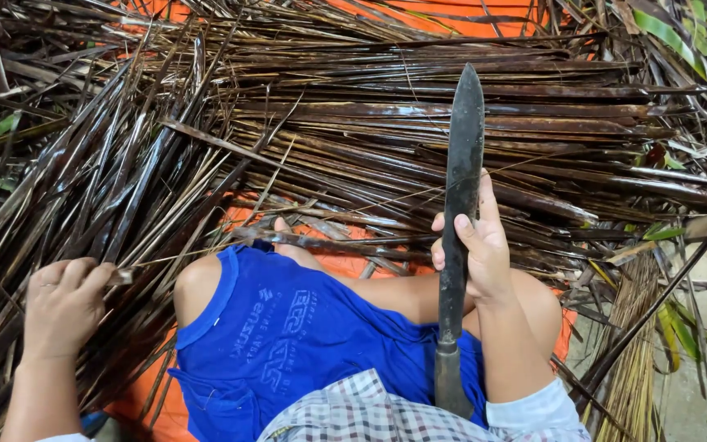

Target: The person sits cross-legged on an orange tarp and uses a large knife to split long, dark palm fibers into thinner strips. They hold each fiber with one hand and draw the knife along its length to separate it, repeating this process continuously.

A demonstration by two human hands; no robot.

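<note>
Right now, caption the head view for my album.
Right hand steadies a long dark knife blade; left hand pinches a thin dried brown leaf strip.

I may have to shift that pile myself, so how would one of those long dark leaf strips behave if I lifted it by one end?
A dark leaf strip would probably droop rather than stay straight: the strips are long and thin, and several in the pile already bow. It is likely light, since the left hand pinches one with fingertips alone. Glossy surfaces suggest some slipperiness, and neighbours may drag along.
</note>
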